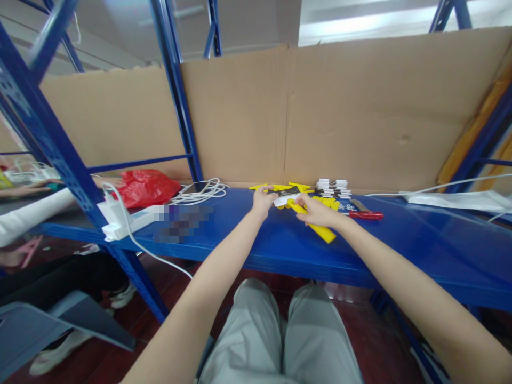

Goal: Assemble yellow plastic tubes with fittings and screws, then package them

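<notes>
My left hand [264,201] is closed on the edge of a black-and-white card [285,195], at the far side of the blue bench. My right hand [318,212] is wrapped round a long yellow plastic piece [325,233], whose wide end points toward me. The upper end of the yellow piece meets or overlaps the card; I cannot tell whether they are joined. More yellow pieces [330,202] lie behind and beside my hands. A stack of black-and-white cards [333,189] stands just beyond them. Right of my right hand lies a tool with a red handle [366,215].
Left on the blue bench [400,250] are a white power strip [138,218], a coiled white cable [206,191] and a red plastic bag [146,188]. Cardboard [240,117] walls the back. A blue post [176,90] rises at left. Another person's sleeve [38,216] shows far left.
</notes>
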`<control>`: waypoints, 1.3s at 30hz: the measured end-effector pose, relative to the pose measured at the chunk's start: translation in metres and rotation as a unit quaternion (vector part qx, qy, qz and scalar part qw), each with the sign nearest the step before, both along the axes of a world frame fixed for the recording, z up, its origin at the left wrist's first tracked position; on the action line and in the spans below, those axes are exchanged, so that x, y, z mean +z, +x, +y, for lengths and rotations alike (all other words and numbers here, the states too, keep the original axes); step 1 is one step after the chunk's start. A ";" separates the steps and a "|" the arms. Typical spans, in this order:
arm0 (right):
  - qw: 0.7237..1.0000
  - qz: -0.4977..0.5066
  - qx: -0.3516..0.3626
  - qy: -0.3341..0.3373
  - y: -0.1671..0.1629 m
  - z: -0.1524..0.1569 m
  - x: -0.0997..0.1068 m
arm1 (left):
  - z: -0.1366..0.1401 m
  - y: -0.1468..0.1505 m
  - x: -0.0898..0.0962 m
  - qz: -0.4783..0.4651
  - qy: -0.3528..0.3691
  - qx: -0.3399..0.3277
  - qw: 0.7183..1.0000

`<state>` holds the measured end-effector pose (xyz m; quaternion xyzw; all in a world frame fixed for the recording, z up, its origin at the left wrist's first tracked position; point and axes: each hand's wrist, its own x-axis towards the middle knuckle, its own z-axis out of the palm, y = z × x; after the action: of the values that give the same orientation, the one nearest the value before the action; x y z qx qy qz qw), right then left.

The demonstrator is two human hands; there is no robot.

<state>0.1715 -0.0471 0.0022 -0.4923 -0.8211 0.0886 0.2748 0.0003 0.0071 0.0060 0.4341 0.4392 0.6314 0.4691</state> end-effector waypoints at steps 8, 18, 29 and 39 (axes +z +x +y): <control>0.994 -0.060 0.004 0.087 0.000 0.006 -0.006 | -0.003 0.001 0.000 0.008 -0.030 -0.042 0.999; 0.980 -0.169 0.011 0.103 0.000 0.002 -0.005 | -0.003 0.001 0.000 0.008 -0.040 -0.055 0.998; 0.979 -0.176 0.020 0.103 -0.002 0.000 -0.001 | -0.010 0.003 0.004 0.053 -0.020 -0.032 0.998; 0.970 -0.225 -0.022 0.088 0.007 0.003 0.012 | -0.009 0.006 0.004 0.035 -0.007 -0.013 0.999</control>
<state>0.1782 -0.0441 0.0143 -0.4916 -0.8553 -0.1037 0.1270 0.0059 -0.0023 0.0103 0.4583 0.4541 0.6063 0.4649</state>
